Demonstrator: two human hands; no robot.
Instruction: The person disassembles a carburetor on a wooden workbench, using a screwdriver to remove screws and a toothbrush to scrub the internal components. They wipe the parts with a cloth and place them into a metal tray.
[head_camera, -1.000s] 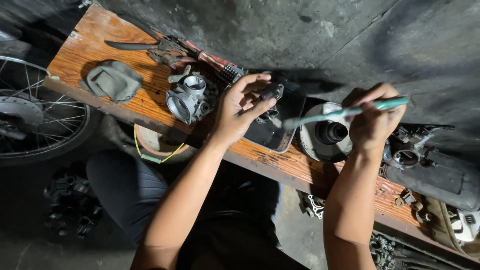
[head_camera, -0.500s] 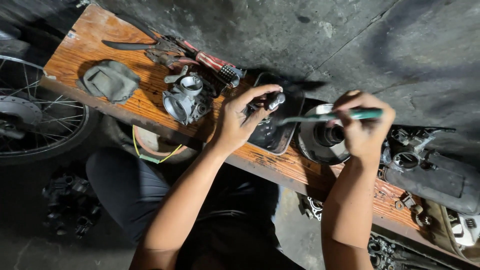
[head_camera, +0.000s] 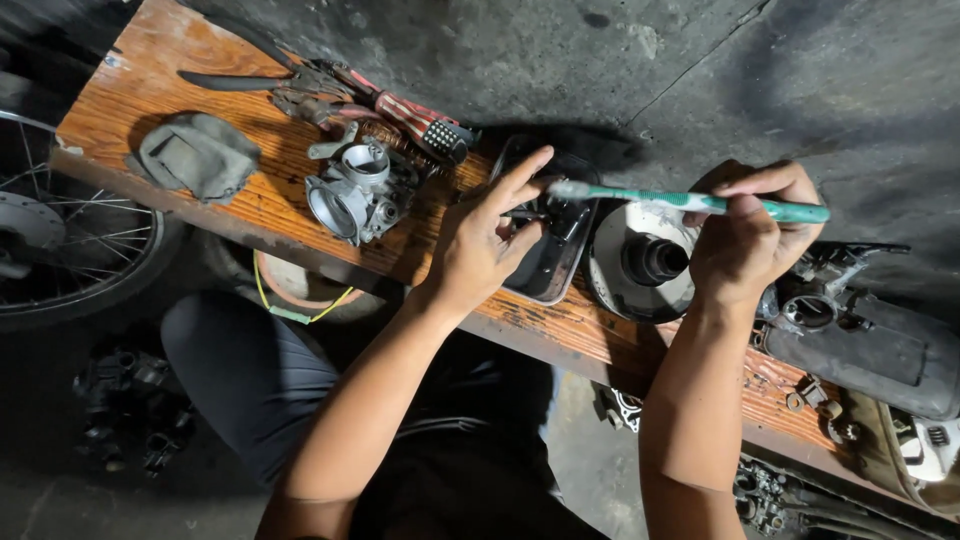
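Note:
My left hand (head_camera: 482, 240) pinches a small dark metal part (head_camera: 527, 213) over a black tray (head_camera: 548, 262) on the wooden plank. My right hand (head_camera: 752, 238) holds a green and white toothbrush (head_camera: 690, 203) level, its bristle end touching the small part by my left fingertips. A grey metal carburetor body (head_camera: 357, 190) lies on the plank left of my left hand. A round metal bowl with a black funnel-like piece (head_camera: 645, 262) sits between my two hands.
The wooden plank (head_camera: 245, 200) carries a grey folded rag (head_camera: 193, 155), pliers and a red-handled tool (head_camera: 405, 113). A spoked wheel (head_camera: 60, 230) stands at the left. A dark engine part (head_camera: 860, 340) lies at the right end. Concrete wall behind.
My left hand has gone from open fingers to pinching the small part over the tray. The toothbrush head has moved left until it meets that part.

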